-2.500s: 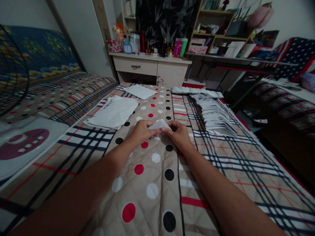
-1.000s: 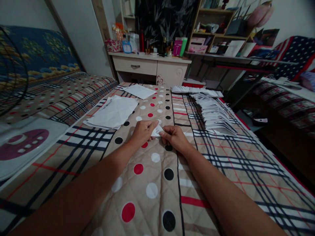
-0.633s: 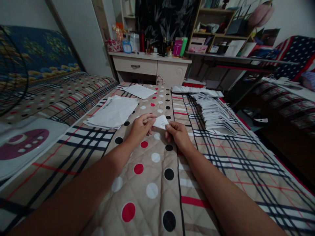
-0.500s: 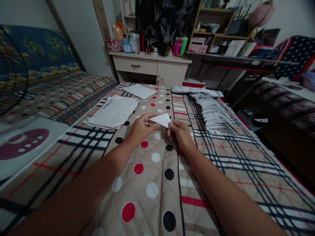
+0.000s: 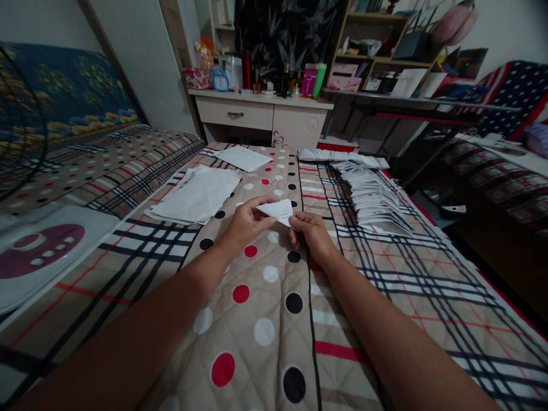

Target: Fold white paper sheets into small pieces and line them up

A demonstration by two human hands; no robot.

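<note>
A small folded piece of white paper [image 5: 280, 210], roughly triangular and with some print near its right side, is held between both hands above the bed's polka-dot strip. My left hand [image 5: 248, 220] grips its left end, thumb in front and fingers behind. With thumb and fingers, my right hand [image 5: 311, 231] pinches its lower right corner. Left of the hands lies a stack of white paper sheets [image 5: 197, 194]. To the right is a long row of folded white papers [image 5: 377, 197], leaning close against each other.
Another white sheet [image 5: 243, 158] lies farther back on the patterned bedspread [image 5: 274, 308]. A second row of folded papers [image 5: 342, 157] runs across the far right. Beyond the bed stands a white dresser [image 5: 235, 114] crowded with bottles and boxes. A bag with a purple print [image 5: 47, 248] is at the left.
The folded paper has turned and shifted slightly left, and its outline looks more pointed. My left thumb now lies across its front; my right hand has moved slightly left with its corner.
</note>
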